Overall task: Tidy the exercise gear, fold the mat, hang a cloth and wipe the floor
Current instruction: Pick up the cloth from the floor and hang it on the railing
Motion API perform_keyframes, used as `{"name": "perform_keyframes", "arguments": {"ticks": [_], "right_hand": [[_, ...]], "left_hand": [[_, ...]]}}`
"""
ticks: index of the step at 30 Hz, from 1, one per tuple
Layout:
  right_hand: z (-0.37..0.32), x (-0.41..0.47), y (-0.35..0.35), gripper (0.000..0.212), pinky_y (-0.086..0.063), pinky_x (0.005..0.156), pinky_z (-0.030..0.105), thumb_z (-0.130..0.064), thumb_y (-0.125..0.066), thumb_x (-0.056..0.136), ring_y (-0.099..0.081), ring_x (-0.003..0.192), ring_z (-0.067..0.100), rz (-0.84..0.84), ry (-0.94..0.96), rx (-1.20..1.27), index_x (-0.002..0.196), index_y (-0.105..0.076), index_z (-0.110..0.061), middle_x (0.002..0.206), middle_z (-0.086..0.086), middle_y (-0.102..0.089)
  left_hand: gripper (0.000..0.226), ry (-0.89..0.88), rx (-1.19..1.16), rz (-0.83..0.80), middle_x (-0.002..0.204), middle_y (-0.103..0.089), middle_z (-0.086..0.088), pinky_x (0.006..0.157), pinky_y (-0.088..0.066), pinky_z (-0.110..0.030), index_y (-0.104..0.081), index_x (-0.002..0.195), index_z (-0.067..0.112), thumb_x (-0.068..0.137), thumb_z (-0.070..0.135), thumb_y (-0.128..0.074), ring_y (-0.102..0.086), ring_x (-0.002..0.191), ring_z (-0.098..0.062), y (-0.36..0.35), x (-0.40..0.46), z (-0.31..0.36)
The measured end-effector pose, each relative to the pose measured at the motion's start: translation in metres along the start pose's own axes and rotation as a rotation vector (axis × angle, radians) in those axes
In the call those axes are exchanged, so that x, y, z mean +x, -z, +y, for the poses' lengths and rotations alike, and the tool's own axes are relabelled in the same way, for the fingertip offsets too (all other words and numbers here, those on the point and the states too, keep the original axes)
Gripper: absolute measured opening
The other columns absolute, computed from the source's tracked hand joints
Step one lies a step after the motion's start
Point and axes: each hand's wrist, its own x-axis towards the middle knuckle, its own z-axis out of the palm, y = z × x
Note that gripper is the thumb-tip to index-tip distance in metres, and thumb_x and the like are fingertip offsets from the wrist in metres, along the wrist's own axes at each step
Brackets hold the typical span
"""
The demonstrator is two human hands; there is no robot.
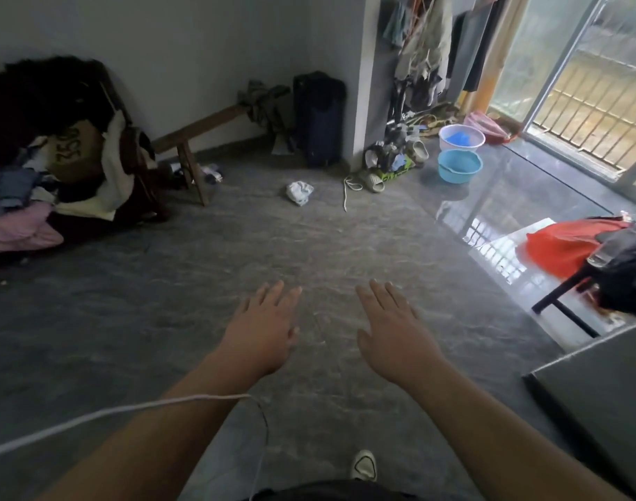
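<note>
Both my left hand [264,329] and right hand [392,334] hover flat, fingers straight and empty, over bare floor; the crumpled white cloth [299,192] lies well ahead at twelve o'clock, roughly between them.

Clothes pile [38,182] cut off at left; basin [461,137] contents perhaps cloth.

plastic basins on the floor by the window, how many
2 for certain: a white round plastic basin with something blue inside, and a light blue round plastic basin just in front of it. A pink item behind them may be a third.
</note>
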Motion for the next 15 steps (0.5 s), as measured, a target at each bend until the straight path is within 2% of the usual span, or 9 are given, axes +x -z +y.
{"name": "perform_keyframes", "arguments": {"ticks": [7,15], "right_hand": [[0.033,0.114,0.036,0.071,-0.007,0.121,0.042,-0.040,-0.042,0.099,0.004,0.152,0.022,-0.054,0.059,-0.010,0.157,-0.003,-0.025,0.166,-0.001,0.001],[0.027,0.281,0.055,0.070,-0.010,0.121,0.042,-0.038,-0.041,0.097,0.002,0.152,0.022,-0.036,0.168,-0.043,0.156,-0.006,-0.026,0.165,-0.001,-0.003]], "left_hand": [[0.071,0.105,-0.073,-0.002,0.166,-0.009,-0.002,0.120,-0.020,-0.045,-0.007,0.157,0.032,0.098,0.045,-0.044,-0.013,0.151,-0.028,0.022,0.091,-0.003],[0.070,0.177,-0.128,0.046,0.166,-0.009,-0.004,0.118,-0.022,-0.046,-0.008,0.157,0.031,0.099,0.043,-0.045,-0.011,0.151,-0.029,0.052,0.233,-0.064]]}}
